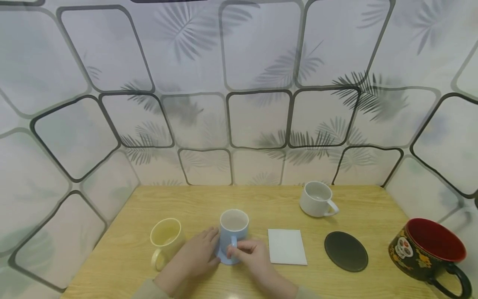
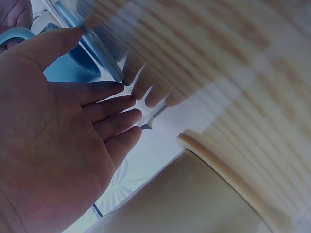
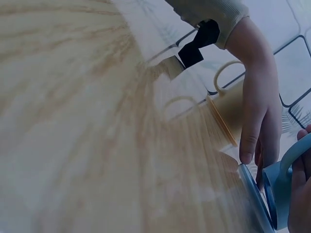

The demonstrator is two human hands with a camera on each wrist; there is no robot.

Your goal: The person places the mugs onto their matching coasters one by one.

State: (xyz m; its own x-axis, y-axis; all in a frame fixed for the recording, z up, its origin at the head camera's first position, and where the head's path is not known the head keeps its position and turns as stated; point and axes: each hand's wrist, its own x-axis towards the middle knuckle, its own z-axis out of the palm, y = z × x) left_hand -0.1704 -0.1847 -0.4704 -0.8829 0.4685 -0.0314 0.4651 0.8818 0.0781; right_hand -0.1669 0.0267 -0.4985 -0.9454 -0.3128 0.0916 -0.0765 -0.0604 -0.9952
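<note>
A light blue mug (image 1: 228,236) stands close over a light blue coaster (image 1: 223,258) near the front of the wooden table. My right hand (image 1: 255,258) pinches the mug's handle between thumb and fingers. Beside the mug's left side, my left hand (image 1: 201,251) has its fingers straight. In the left wrist view its thumb and fingertips are right at the edge of the coaster (image 2: 104,56). Next to my left wrist is a yellow mug (image 1: 166,238), its handle toward me.
A white square coaster (image 1: 286,246) lies right of my right hand, with a round black coaster (image 1: 346,251) farther right. Behind them stands a white mug (image 1: 313,203). A large black mug (image 1: 418,253) with a skull design and red inside is at the right edge. Patterned walls surround the table.
</note>
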